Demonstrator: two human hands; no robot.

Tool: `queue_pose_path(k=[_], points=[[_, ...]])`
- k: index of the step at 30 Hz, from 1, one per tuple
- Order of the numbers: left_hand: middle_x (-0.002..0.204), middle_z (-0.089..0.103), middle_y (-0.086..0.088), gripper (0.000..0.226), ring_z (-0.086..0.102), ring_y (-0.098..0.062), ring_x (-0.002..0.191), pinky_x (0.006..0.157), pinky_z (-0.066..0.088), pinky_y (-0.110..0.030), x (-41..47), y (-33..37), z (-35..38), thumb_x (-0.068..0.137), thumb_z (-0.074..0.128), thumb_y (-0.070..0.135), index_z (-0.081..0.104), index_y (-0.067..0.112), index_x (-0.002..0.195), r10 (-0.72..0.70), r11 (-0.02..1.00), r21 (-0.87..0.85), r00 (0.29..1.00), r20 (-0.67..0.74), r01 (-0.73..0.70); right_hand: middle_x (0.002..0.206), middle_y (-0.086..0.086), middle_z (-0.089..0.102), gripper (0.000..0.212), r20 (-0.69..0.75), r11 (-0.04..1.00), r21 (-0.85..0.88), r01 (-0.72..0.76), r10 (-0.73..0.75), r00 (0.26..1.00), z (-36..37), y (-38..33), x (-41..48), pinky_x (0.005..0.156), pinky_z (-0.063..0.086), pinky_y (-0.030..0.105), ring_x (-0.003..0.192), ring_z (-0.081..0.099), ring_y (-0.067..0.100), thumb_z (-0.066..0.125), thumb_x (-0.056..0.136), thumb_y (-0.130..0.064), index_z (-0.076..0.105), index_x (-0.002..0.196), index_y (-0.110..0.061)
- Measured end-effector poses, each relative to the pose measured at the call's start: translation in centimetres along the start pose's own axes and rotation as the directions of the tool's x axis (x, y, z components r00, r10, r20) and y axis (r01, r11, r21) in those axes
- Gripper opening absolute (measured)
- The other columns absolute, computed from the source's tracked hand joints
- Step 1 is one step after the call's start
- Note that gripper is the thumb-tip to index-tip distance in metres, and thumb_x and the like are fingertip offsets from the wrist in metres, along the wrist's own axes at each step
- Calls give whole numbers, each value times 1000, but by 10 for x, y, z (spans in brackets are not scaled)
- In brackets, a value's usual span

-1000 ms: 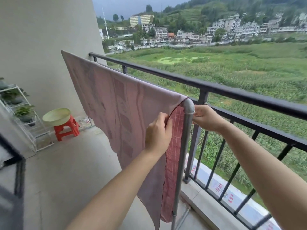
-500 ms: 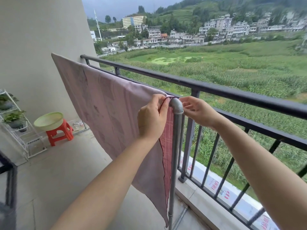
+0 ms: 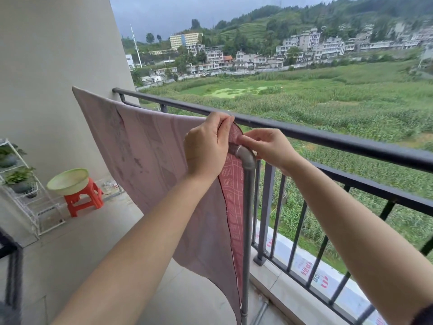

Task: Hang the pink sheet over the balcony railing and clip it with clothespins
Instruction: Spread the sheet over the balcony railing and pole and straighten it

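Observation:
The pink sheet [image 3: 150, 160] hangs over a grey pipe rack [image 3: 247, 207] that stands just inside the black balcony railing [image 3: 328, 137]. Its pale side faces me and a darker red patterned side shows along the right edge. My left hand [image 3: 206, 148] pinches the sheet's top right corner and lifts it a little above the pipe elbow. Just right of the elbow, my right hand [image 3: 267, 146] pinches the same corner from the railing side. No clothespin is visible.
A beige wall [image 3: 46, 66] closes the balcony's left end. An orange stool [image 3: 84, 198] bearing a pale green basin [image 3: 68, 180] stands by it. A white wire plant shelf [image 3: 21, 184] is at far left. Dark bars [image 3: 11, 266] show at the lower left.
My left hand has risen from the sheet's side edge to its top corner. My right hand has come onto the corner from behind the pipe. The corner now stands above the elbow.

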State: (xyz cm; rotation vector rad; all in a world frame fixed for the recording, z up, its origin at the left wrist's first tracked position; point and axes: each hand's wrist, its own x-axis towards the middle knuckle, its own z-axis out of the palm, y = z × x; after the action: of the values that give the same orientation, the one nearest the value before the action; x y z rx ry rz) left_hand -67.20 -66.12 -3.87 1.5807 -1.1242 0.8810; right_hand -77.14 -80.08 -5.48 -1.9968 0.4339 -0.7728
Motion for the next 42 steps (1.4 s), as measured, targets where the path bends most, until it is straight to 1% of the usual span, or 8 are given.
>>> queue_pose_path(k=[6,11,17,21,25,29,34,42], points=[[57,43,16,16,36,-3,46,50,25,-9,-31,5,-8,95,61,21,67,9,86,9,994,-111,999,-32,-12,101,4,68,23,-339,796,-518,314,-528,778,-4,15,-12,62,49,35,78,65,22,48,103,-29,60,104,-10],[54,42,15,13,39,-5,46,49,33,-24,-89,-10,13,98,54,28,59,17,96,-53,993,-83,938,342,87,104,4,65,26,-153,768,-594,239,-399,904,-4,60,-32,66,53,47,80,64,29,41,103,-36,56,106,-14],[55,52,8,15,44,-9,46,49,37,-28,-78,-9,5,99,49,25,56,13,92,6,991,-128,953,303,35,98,1,62,18,-89,708,-592,385,-532,842,-9,52,-39,59,48,34,69,61,21,48,103,-29,56,105,-13],[59,53,5,39,51,-14,55,52,46,-35,-88,-22,2,98,45,38,58,15,69,45,999,-20,907,419,-40,97,-7,60,27,18,767,-555,322,-376,926,-12,61,-40,67,45,32,78,59,15,40,99,-39,60,100,-22],[107,60,-8,23,55,-24,102,89,46,-34,-64,-33,8,97,49,17,63,8,112,-7,999,49,989,150,-1,112,-5,64,44,-102,860,-450,240,-317,943,-18,50,-38,81,53,39,92,62,11,29,99,-55,59,116,-27],[145,45,-10,44,33,-27,140,115,23,-44,-30,-48,26,102,30,32,49,15,138,8,980,181,920,391,-85,111,-13,65,67,-73,842,-501,201,-273,959,-5,31,-33,76,50,32,88,65,5,36,85,-79,50,130,-31],[130,57,-1,47,43,-25,132,108,31,-49,-36,-66,38,102,21,39,56,19,125,36,988,118,891,452,-100,76,-4,68,42,-88,780,-599,181,-288,954,22,42,-45,63,53,41,70,65,24,46,90,-62,50,85,-20],[149,40,-15,47,34,-33,140,112,27,-52,-58,-81,34,99,38,32,45,11,141,193,980,-33,899,393,-196,99,-8,70,32,-368,813,-576,-85,-165,915,47,46,-91,72,56,39,78,67,11,50,95,-37,57,123,-24]])
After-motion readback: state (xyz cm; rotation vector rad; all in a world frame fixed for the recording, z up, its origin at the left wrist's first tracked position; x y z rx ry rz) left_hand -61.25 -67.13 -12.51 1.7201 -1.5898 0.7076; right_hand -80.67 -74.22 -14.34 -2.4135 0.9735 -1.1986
